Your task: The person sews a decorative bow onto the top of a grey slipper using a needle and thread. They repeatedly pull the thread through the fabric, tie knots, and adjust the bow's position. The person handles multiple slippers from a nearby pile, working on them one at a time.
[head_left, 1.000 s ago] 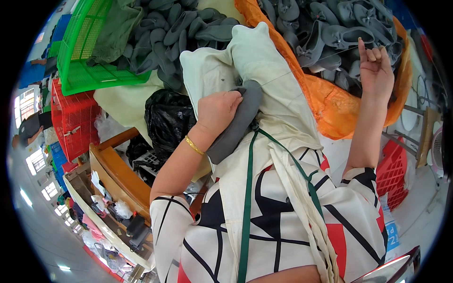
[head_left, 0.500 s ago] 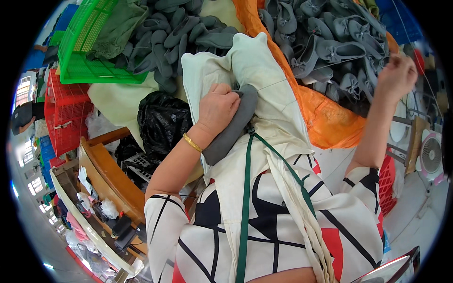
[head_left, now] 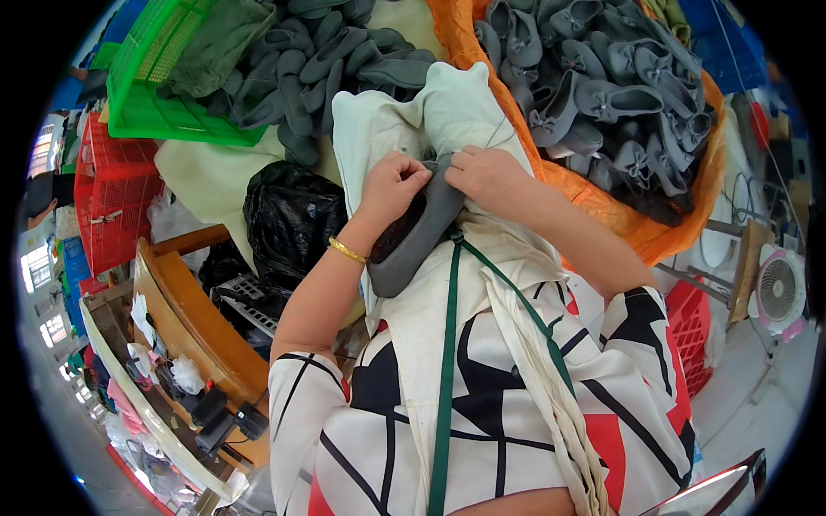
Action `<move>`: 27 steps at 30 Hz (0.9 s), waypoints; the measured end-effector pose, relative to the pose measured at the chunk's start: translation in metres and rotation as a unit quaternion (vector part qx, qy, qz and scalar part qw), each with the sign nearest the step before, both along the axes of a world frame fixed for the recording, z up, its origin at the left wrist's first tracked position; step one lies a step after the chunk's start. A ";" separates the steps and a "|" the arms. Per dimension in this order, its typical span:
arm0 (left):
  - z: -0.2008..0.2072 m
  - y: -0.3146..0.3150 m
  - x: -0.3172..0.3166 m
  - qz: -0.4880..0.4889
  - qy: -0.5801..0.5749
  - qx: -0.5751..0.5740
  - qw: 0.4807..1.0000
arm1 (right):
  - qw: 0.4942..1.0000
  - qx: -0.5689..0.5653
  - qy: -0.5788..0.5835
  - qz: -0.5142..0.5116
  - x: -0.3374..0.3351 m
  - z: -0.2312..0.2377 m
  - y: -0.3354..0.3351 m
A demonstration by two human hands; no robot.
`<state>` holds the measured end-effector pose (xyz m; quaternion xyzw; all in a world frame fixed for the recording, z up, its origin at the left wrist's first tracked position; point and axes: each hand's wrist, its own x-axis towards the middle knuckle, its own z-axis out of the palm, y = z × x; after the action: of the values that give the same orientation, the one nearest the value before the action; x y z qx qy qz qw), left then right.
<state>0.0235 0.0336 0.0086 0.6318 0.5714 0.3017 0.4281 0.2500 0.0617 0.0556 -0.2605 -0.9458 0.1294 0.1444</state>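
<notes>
A dark grey cloth shoe (head_left: 419, 245) lies slantwise on the pale apron (head_left: 469, 99) over my lap, its opening facing up. My left hand (head_left: 391, 185) is closed in a pinch on the rim of the shoe near its toe. Right beside it, my right hand (head_left: 490, 179) pinches at the toe end, fingertips pressed together against the shoe. What sits between those fingertips is too small to make out. A thin thread (head_left: 496, 131) shows faintly on the apron just above my right hand.
Many grey shoes with bows (head_left: 619, 99) fill an orange sack (head_left: 632, 225) at right. More grey shoes (head_left: 297, 90) are heaped at left by a green crate (head_left: 185, 125). A black plastic bag (head_left: 292, 215), wooden furniture (head_left: 202, 301) and a fan (head_left: 779, 288) stand around me.
My right hand has come in from far right, above the sack, down to the shoe's toe. The taut thread has slackened. My left hand has rolled slightly, uncovering the shoe's opening.
</notes>
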 end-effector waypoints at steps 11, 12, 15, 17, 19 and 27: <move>-0.010 0.003 -0.001 0.036 -0.114 -0.146 0.982 | 0.915 -0.282 -0.273 -0.090 -0.017 0.029 -0.046; -0.007 0.003 0.001 0.041 -0.130 -0.162 0.977 | 0.893 -0.336 -0.290 -0.077 -0.016 0.025 -0.043; 0.001 0.003 0.002 0.067 -0.173 -0.193 0.963 | 0.885 -0.390 -0.250 -0.038 0.000 0.002 -0.037; 0.004 0.002 0.002 0.081 -0.183 -0.217 0.955 | 0.892 -0.410 -0.191 -0.022 0.016 -0.001 -0.033; 0.002 0.000 0.000 0.096 -0.178 -0.247 0.948 | 0.866 -0.471 -0.165 -0.039 0.020 0.023 -0.028; 0.001 0.000 0.003 0.089 -0.208 -0.263 0.938 | 0.918 -0.381 -0.021 -0.104 0.008 0.055 0.002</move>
<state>0.0262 0.0332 0.0091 0.3660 0.5826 0.3019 0.6599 0.2575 0.0637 0.1104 -0.3957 -0.7952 0.4587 0.0267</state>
